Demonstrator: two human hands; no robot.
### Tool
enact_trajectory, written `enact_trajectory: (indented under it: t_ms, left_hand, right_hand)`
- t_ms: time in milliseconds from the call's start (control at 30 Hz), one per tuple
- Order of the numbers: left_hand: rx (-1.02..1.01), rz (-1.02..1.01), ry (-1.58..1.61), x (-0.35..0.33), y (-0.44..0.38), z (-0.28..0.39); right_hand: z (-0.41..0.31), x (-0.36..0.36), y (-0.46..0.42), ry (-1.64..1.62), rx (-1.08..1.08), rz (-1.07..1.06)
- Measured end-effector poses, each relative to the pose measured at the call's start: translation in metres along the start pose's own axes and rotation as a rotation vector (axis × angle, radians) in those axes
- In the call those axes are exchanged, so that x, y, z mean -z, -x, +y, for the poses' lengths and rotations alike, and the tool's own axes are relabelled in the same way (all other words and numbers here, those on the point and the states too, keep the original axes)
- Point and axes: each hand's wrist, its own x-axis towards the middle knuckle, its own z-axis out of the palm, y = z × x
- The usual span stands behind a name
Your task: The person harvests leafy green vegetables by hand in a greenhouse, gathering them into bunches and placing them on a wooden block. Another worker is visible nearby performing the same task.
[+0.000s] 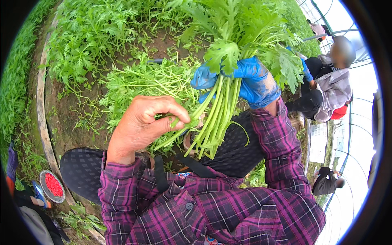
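My right hand [248,82], in a blue glove with soil on it, is closed around a bunch of leafy greens with lobed leaves [226,55]. The leaves fan out above the fist, and long pale green stems [219,113] hang below it. My bare left hand [150,122] is left of the stems, its thumb and forefinger pinching a small green leaf or stem piece [174,122] beside the outermost stem. Cut greens [162,81] lie in a loose heap on the ground behind both hands.
Standing greens [92,39] grow beyond the heap. A wooden board [42,92] edges the soil at left, near a round bowl of red pieces [53,186]. A co-worker [330,82] with blue gloves sits at right; other people are farther off. Another person's leg shows at lower left.
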Motion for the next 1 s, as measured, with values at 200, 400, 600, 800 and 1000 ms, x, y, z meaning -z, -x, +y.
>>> enact_trajectory:
  t_ms: [200, 400, 600, 800, 1000]
  left_hand:
    - [0.175, -0.159, 0.397, 0.04, 0.033, -0.013]
    - [0.033, 0.075, 0.509, 0.001, 0.014, -0.02]
    - [0.155, -0.101, 0.735, -0.012, 0.005, -0.008]
    - [0.11, -0.055, 0.702, -0.014, 0.006, -0.01]
    - [0.153, -0.054, 0.501, -0.011, 0.005, -0.012]
  right_hand:
    - [-0.009, 0.037, -0.004, -0.44, 0.107, -0.38]
    - [-0.009, 0.045, -0.005, -0.349, 0.15, -0.31]
    - [-0.003, 0.038, -0.004, -0.28, 0.058, -0.154]
    - [-0.013, 0.014, -0.004, -0.35, -0.016, -0.303]
    - [-0.011, 0.021, -0.007, -0.434, -0.076, -0.406]
